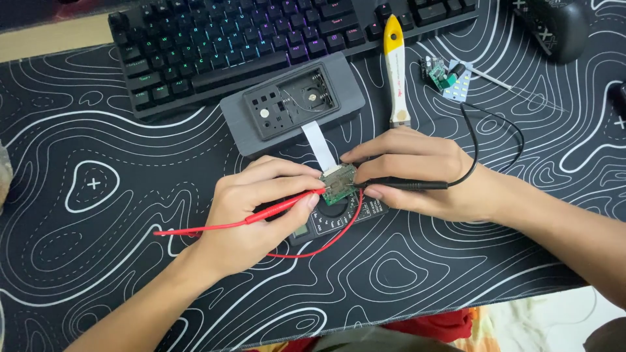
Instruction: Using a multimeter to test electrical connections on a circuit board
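Pinching a red probe (pixel 287 203) between thumb and fingers, the left hand (pixel 257 212) presses its tip against a small green circuit board (pixel 338 183) held between the two hands. The right hand (pixel 417 173) is closed on a black probe (pixel 404 186), whose tip meets the same board from the other side, while its fingertips steady the board's top edge. Both hands sit close together, almost touching over the board. Just beneath them lies a dark multimeter (pixel 332 221), partly hidden by the fingers, with the red lead (pixel 195 229) looping out past the left wrist and the black lead (pixel 495 133) arcing away beyond the right wrist. A white ribbon cable (pixel 318 143) runs from the board up to a grey casing (pixel 293 104) with an open compartment just beyond the hands. Past the right hand's fingers lies a yellow-and-white tool (pixel 396 68), with small loose circuit boards (pixel 447 77) beside it. Farthest off sits a backlit keyboard (pixel 248 39), all on a black desk mat (pixel 98 182) with white contour lines.
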